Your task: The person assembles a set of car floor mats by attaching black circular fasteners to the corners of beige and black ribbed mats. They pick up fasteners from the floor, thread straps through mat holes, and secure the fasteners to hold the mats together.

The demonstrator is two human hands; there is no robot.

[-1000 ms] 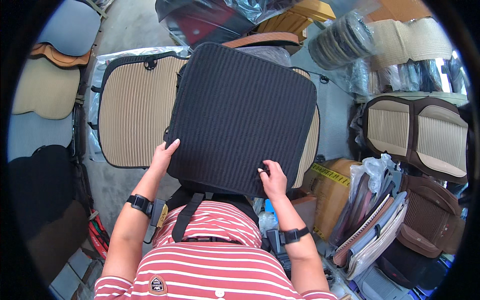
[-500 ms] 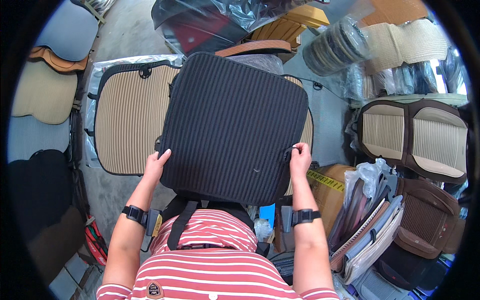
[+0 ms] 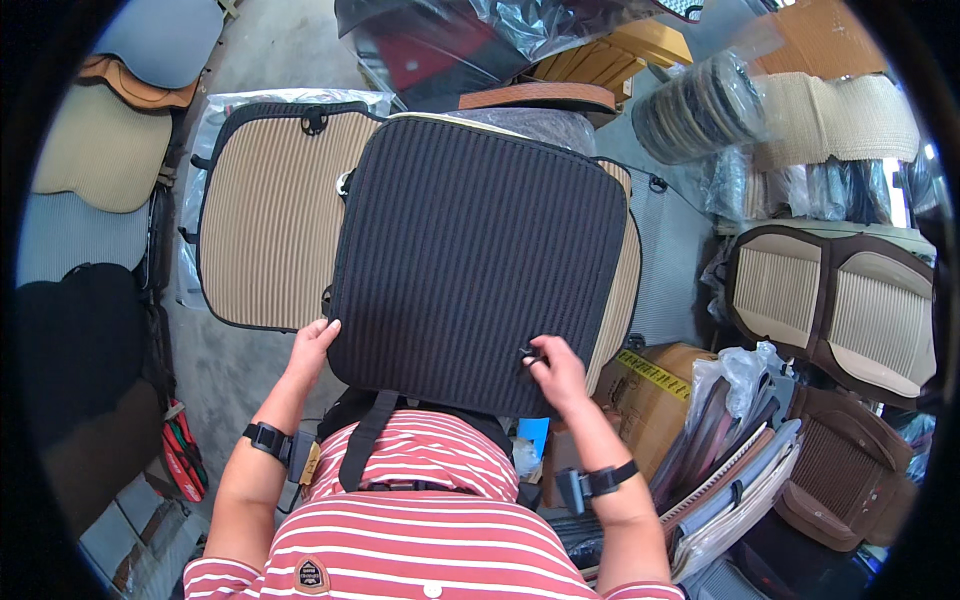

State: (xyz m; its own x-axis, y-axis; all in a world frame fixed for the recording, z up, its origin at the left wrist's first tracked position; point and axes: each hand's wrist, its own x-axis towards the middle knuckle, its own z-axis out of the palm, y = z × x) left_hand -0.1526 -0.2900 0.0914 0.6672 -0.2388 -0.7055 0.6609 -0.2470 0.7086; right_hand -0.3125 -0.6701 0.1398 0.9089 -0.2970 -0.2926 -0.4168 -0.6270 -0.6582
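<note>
A black ribbed seat cushion [image 3: 480, 250] with rounded corners lies in front of my waist, over beige striped cushions with dark edging. My left hand [image 3: 316, 345] is closed on its left edge near the lower corner, thumb on top. Over the lower right part of the black cushion, my right hand [image 3: 560, 372] is closed in a pinch. A small black piece [image 3: 528, 354] shows at its fingertips; its kind is too small to tell. To the left, one beige striped cushion [image 3: 275, 220] sticks out from beneath, with black straps along its rim.
Stacked seat covers [image 3: 100, 150] line the left side. A cardboard box [image 3: 650, 405] and upright covers in plastic [image 3: 735, 480] stand at the right. Beige-and-brown covers [image 3: 835, 300] lie beyond them. Plastic-wrapped rolls [image 3: 695, 110] and a plastic-covered dark red item [image 3: 430, 55] are at the back.
My right hand has left the black cushion's right edge and moved inward over its surface, with a small black piece at the fingertips. My left hand stays at the left edge.
</note>
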